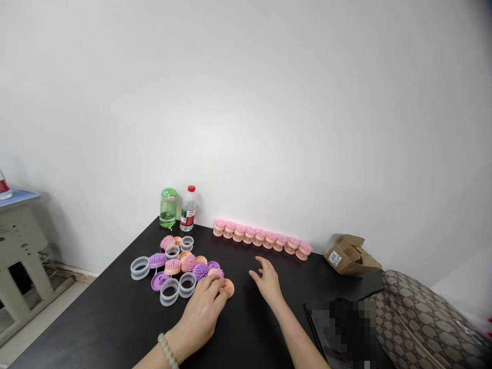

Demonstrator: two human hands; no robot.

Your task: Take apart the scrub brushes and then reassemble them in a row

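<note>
My left hand (pixel 203 308), with a bead bracelet at the wrist, reaches over the near edge of a pile of brush parts. Its thumb and fingers are bent at the rim of a peach round cap (pixel 229 288), and a pink bristle head (pixel 216 273) lies by the fingertips. To the right, my right hand (pixel 267 281) hovers over the table with fingers apart, holding nothing. Purple bristle heads (pixel 200 271), a purple cap (pixel 159 281) and clear plastic rings (pixel 169 292) make up the rest of the pile.
Along the wall runs a row of pink-topped round brushes (pixel 259 237) on the black table (pixel 115 318). A green cup (pixel 168 207) and a water bottle (pixel 188 209) stand at the back left. Rightward are a cardboard box (pixel 351 256) and a patterned bag (pixel 430 318).
</note>
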